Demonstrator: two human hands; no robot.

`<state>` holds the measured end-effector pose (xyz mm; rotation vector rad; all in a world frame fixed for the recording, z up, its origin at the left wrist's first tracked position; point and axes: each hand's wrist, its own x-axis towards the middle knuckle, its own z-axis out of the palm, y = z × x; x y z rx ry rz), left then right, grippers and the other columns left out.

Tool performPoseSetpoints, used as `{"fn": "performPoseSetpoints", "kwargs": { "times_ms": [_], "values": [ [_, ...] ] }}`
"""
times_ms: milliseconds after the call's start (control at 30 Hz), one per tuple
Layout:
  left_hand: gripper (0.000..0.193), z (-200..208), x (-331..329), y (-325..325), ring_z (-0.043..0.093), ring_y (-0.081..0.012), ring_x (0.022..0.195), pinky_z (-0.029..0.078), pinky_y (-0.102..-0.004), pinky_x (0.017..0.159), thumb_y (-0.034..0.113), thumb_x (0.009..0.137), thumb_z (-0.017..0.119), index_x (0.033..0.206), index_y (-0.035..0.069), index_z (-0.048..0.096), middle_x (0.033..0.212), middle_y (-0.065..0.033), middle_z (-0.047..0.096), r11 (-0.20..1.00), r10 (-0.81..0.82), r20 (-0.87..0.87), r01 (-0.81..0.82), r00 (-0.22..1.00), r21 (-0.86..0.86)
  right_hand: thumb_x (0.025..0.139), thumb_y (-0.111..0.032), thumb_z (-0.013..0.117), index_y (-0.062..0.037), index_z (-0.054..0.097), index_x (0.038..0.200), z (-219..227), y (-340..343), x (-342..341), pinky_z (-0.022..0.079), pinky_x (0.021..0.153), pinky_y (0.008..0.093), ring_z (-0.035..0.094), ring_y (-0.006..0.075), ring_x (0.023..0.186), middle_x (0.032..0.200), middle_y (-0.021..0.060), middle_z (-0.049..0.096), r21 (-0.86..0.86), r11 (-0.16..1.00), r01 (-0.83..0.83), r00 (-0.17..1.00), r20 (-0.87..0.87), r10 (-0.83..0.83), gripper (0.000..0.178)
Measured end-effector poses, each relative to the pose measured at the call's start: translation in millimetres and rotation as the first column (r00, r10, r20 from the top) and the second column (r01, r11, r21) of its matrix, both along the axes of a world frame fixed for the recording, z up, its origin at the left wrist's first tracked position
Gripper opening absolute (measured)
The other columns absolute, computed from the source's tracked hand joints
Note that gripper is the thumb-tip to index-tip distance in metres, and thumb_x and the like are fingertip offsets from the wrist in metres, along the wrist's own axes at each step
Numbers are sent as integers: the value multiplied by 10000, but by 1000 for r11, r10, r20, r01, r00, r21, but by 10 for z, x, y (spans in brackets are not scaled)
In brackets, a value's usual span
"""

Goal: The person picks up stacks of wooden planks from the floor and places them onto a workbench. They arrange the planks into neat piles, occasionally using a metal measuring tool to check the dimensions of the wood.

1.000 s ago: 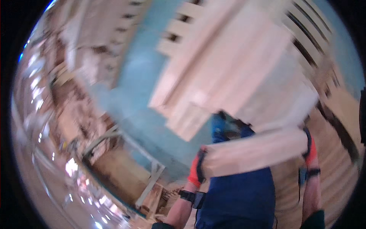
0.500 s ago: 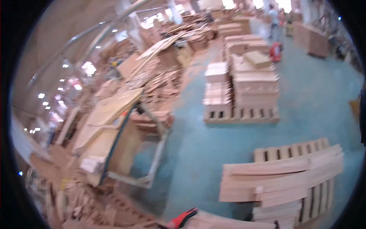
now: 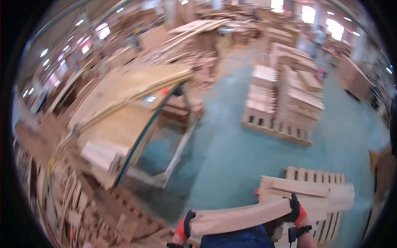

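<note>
A pale wooden board (image 3: 240, 218), perhaps more than one lying together, spans the space in front of my body. At its left end my left hand (image 3: 185, 227), in a black and red glove, is closed round the edge. My right hand (image 3: 297, 213), gloved the same way, grips the opposite end. Just beyond my right hand, long boards (image 3: 306, 192) lie across a slatted wooden pallet (image 3: 320, 175). The fingers' undersides are hidden by the board.
To the left stands a tilted wooden-topped table (image 3: 124, 107) with a dark blue edge and a short stack of pale pieces (image 3: 105, 155). Scrap wood (image 3: 82, 206) is heaped at lower left. Ahead, stacked timber (image 3: 285, 99) sits on a pallet on the blue-green floor (image 3: 223, 144).
The board and both my hands have risen into fuller view. My view has swung, so the table and stacks appear shifted right, and the near pallet sits lower.
</note>
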<state>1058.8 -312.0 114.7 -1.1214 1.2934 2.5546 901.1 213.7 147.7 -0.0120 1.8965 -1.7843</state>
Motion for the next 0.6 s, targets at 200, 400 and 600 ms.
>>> {"fn": "performPoseSetpoints", "kwargs": {
  "times_ms": [200, 400, 600],
  "values": [
    [401, 83, -18, -975, 584, -116, 1077, 456, -289, 959, 374, 974, 639, 1248, 81, 632, 1147, -4, 640, 953, 297, 54, -300, 953, 48, 935, -643, 532, -133, 391, 1508, 406, -2007, -1229, 376, 1129, 438, 437, 241, 1351, 1440, 63, 492, -616, 782, 89, 916, 359, 179, 780],
    [134, 522, -136, -1433, 617, -97, 944, 517, -291, 818, 288, 1010, 582, 1075, 175, 614, 1032, 35, 623, 743, 665, -10, -660, 747, 113, 1003, -419, 542, -36, 449, 1462, 291, -3916, -2639, 392, 1110, 372, 498, 218, 1317, 1405, 102, 541, -372, 881, -293, 922, 133, 363, 605],
    [492, 836, -332, -1614, 561, -165, 1151, 460, -339, 1002, 482, 1007, 531, 1317, 100, 535, 1229, -14, 587, 463, 886, -56, -875, 460, 140, 1001, -380, 553, -69, 526, 1393, 863, -6467, -3803, 482, 1005, 372, 590, 193, 1188, 1293, 66, 614, -370, 708, -602, 716, 144, 683, 501]
  ]
}}
